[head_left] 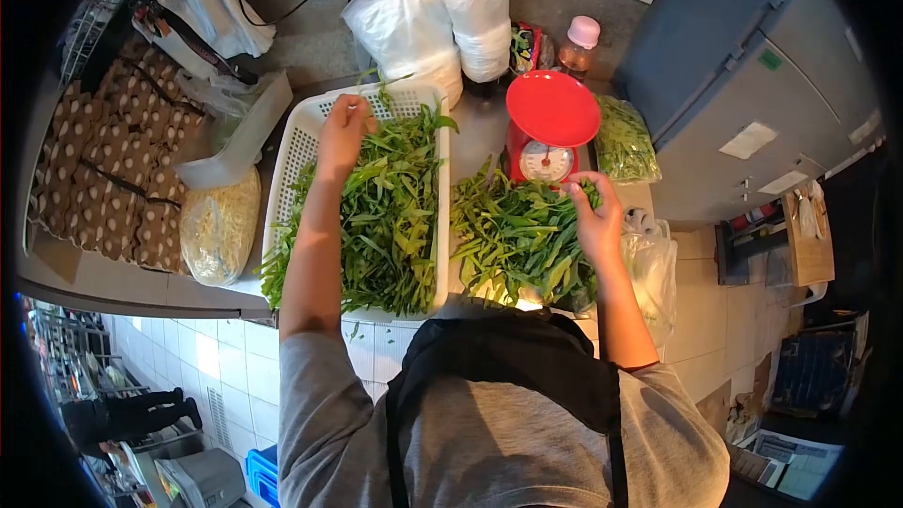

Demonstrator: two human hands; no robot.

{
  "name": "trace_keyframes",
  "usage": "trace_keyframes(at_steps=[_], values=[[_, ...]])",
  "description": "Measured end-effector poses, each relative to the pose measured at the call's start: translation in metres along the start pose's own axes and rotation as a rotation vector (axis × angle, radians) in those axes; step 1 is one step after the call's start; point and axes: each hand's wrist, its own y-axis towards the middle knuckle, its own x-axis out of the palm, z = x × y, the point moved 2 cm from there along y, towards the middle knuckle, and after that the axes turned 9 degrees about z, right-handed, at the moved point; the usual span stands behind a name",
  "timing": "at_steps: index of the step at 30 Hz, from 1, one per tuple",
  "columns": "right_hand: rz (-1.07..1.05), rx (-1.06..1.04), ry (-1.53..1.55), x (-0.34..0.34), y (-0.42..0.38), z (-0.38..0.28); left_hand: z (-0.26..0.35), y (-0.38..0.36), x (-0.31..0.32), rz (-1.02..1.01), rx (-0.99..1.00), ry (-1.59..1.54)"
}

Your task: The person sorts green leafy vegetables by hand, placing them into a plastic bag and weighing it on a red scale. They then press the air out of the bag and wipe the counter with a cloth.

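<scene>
Head view shows the left hand point(340, 132) pinching greens point(390, 216) in the basket point(287, 169), right hand point(594, 216) seemingly closed on the loose pile point(513, 235); lift stems gently.

Basket point(292, 146) of greens point(386, 216) left; loose greens pile point(517, 235) right; scale point(548, 136) far of pile; plastic bags point(442, 23) far.

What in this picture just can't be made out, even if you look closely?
1. Head view: the scale dial's reading is too small.
2. The label on the pink-capped bottle is too small.
3. The left hand fingertips are buried in the greens in the white basket.
4. The counter under the loose greens by the right hand is covered by leaves.
</scene>
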Motion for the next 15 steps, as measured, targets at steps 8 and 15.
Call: trace_keyframes(at_steps=[8, 15], values=[[-0.118, -0.036, 0.125, 0.015, -0.010, -0.005, 0.048, -0.083, 0.058, -0.567, -0.046, 0.048], [-0.179, -0.326, -0.014, 0.028, -0.019, -0.037, 0.078, -0.134, 0.091, -0.695, 0.241, 0.332]])
